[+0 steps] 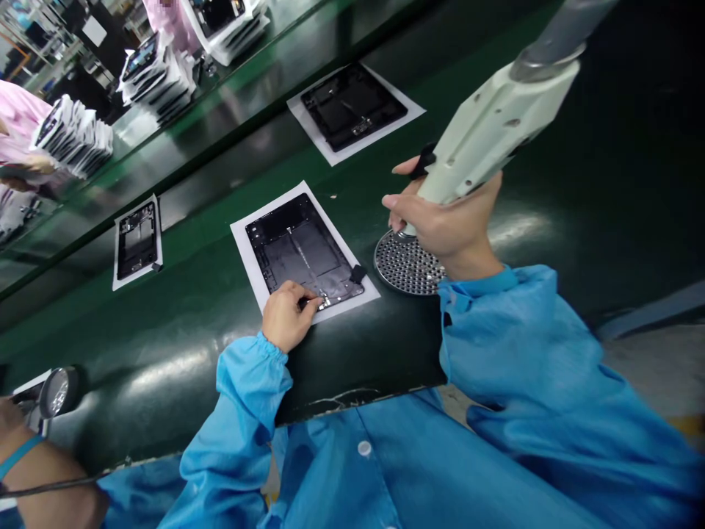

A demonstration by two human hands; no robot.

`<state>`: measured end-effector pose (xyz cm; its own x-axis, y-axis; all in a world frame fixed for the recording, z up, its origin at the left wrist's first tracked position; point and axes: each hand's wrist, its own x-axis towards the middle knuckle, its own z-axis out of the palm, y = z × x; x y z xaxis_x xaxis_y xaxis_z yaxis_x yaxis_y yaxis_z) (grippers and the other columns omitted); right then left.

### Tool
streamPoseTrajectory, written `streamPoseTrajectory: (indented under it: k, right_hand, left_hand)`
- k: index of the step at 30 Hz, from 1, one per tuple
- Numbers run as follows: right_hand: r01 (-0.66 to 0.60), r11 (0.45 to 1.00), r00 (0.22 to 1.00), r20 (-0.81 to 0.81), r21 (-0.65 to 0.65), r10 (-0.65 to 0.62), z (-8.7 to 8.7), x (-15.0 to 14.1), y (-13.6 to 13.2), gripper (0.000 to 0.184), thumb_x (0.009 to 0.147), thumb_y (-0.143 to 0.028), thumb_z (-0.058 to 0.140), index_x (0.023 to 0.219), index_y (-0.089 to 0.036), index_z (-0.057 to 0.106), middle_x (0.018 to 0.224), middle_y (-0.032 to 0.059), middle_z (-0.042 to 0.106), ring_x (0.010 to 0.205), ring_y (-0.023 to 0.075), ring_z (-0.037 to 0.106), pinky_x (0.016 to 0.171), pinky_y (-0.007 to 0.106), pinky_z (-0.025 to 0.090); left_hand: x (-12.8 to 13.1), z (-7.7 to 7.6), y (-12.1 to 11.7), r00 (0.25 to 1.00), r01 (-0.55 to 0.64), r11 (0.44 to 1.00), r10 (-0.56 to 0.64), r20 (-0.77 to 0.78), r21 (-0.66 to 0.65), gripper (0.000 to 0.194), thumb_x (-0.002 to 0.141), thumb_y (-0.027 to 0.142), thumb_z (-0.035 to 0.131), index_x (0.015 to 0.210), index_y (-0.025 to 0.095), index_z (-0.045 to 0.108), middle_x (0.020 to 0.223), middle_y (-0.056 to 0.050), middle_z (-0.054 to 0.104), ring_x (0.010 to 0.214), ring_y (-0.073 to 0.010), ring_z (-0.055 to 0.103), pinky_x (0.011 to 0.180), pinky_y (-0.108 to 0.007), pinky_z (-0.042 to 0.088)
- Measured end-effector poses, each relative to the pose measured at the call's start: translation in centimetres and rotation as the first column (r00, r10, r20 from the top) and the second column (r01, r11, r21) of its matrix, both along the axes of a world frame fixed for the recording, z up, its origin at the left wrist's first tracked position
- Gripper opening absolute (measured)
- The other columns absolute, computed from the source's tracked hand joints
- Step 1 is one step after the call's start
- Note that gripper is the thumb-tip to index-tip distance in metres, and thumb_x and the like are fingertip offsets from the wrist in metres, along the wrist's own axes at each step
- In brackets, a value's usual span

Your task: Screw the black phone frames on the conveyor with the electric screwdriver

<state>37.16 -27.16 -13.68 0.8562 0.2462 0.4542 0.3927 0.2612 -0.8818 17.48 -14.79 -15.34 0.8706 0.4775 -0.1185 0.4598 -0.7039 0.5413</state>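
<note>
An opened black tablet [308,253] lies on a white sheet [249,253] in front of me. My left hand [288,314] rests at its near edge, thumb and fingers pressed together by a small metallic part; what they pinch, if anything, is hidden. A dark square piece [358,274] sits at the tablet's right corner. Wrapped around a pale electric screwdriver [476,136], my right hand [449,228] has its index finger near the black lever. The tool's lower end is over a round perforated metal screw plate [405,266], its tip not visible.
More opened tablets lie on sheets at the back [355,103] and left [137,239]. Stacks of sheeted tablets [157,77] line the raised shelf. A co-worker's arm [49,470] and a round lens-like device [58,393] are at lower left. The green bench's edge [363,397] is near me.
</note>
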Motion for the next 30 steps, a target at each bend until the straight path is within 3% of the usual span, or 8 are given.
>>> streamPoseTrajectory:
  k: [3,11,15,20,25,30]
  right_hand:
    - [-0.007,1.000,1.000,0.011,0.006,0.007,0.0,0.0,0.0,0.023,0.061,0.003,0.066,0.077,-0.013,0.064,0.041,-0.0077,0.051,0.033,0.0103,0.050,0.039,0.026,0.043]
    - [-0.012,1.000,1.000,0.008,0.017,0.012,-0.2,0.0,0.0,0.021,0.061,-0.001,0.066,0.077,-0.014,0.063,0.042,-0.0074,0.052,0.033,0.0102,0.050,0.042,0.028,0.045]
    - [-0.013,1.000,1.000,-0.001,0.018,0.013,-0.1,-0.1,-0.1,0.020,0.059,-0.004,0.067,0.075,-0.015,0.064,0.042,-0.0073,0.052,0.034,0.0105,0.049,0.041,0.029,0.044]
    - [-0.016,0.999,1.000,-0.010,0.035,0.017,0.0,-0.1,-0.1,0.021,0.056,-0.003,0.068,0.072,-0.017,0.064,0.042,-0.0054,0.053,0.034,0.0110,0.050,0.040,0.029,0.043]
    - [-0.016,0.999,1.000,0.003,0.044,0.016,-0.4,0.0,-0.1,0.022,0.057,-0.005,0.072,0.073,-0.018,0.063,0.042,-0.0052,0.052,0.033,0.0123,0.049,0.038,0.029,0.042]
    - [-0.038,0.997,0.999,0.036,0.065,0.036,-0.4,0.3,-0.4,0.024,0.058,-0.001,0.069,0.076,-0.015,0.064,0.043,-0.0046,0.053,0.033,0.0128,0.049,0.040,0.031,0.044]
  left_hand:
    - [0.2,0.2,-0.4,0.999,-0.019,0.997,0.021,-0.026,0.069,0.012,0.080,0.029,0.069,0.081,0.017,0.072,0.084,-0.002,0.062,0.059,-0.0100,0.050,0.061,-0.025,0.041]
    - [-0.6,0.1,0.1,0.998,0.002,0.997,0.002,-0.062,0.073,0.013,0.082,0.030,0.066,0.077,0.018,0.068,0.077,0.000,0.061,0.062,-0.0115,0.053,0.061,-0.026,0.042]
    - [-0.1,0.2,1.0,0.984,0.164,0.985,-0.159,-0.076,0.056,0.009,0.084,0.023,0.063,0.085,0.019,0.070,0.086,-0.002,0.063,0.075,-0.0140,0.060,0.070,-0.026,0.048]
    - [0.9,0.8,1.6,0.891,0.439,0.894,-0.421,-0.168,0.086,0.022,0.090,0.017,0.051,0.097,0.021,0.072,0.098,-0.005,0.062,0.094,-0.0169,0.061,0.082,-0.027,0.049]
    - [0.4,1.3,1.8,0.844,0.519,0.837,-0.469,-0.258,0.175,0.029,0.093,0.021,0.045,0.106,0.025,0.070,0.094,-0.005,0.060,0.093,-0.0185,0.059,0.072,-0.026,0.049]
    - [-1.7,1.1,1.7,0.833,0.550,0.795,-0.504,-0.226,0.256,0.033,0.095,0.030,0.044,0.120,0.026,0.065,0.102,-0.007,0.060,0.090,-0.0191,0.054,0.075,-0.030,0.047]
